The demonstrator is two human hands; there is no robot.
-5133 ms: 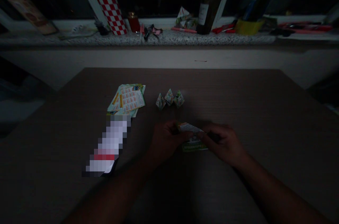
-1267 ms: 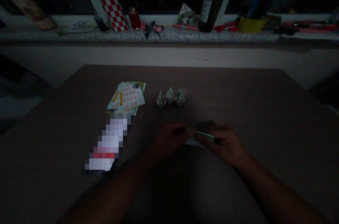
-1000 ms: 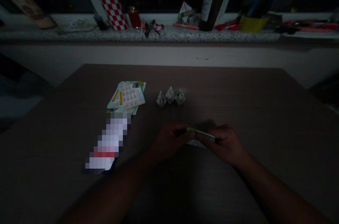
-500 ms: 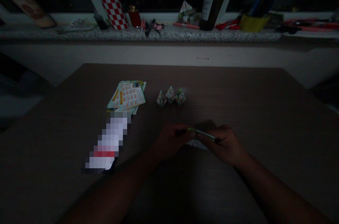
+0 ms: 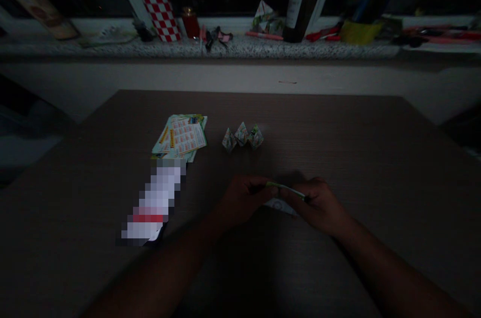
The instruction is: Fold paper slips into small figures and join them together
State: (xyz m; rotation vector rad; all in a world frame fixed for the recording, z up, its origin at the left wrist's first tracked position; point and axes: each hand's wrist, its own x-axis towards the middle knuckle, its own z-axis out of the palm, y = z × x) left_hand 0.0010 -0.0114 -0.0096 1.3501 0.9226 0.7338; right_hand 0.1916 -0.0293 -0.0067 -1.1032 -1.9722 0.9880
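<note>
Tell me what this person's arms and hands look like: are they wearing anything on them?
The left forearm and right forearm are bare as far as they show, with no sleeves. The left hand and right hand wear no gloves. I see no watch or bracelet, but it is dark and some fingers are hidden, so rings cannot be ruled out.

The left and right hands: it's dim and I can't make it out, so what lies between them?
In the head view, a printed paper with a green-and-white edge lies between the left hand and the right hand, pinched by both.
</note>
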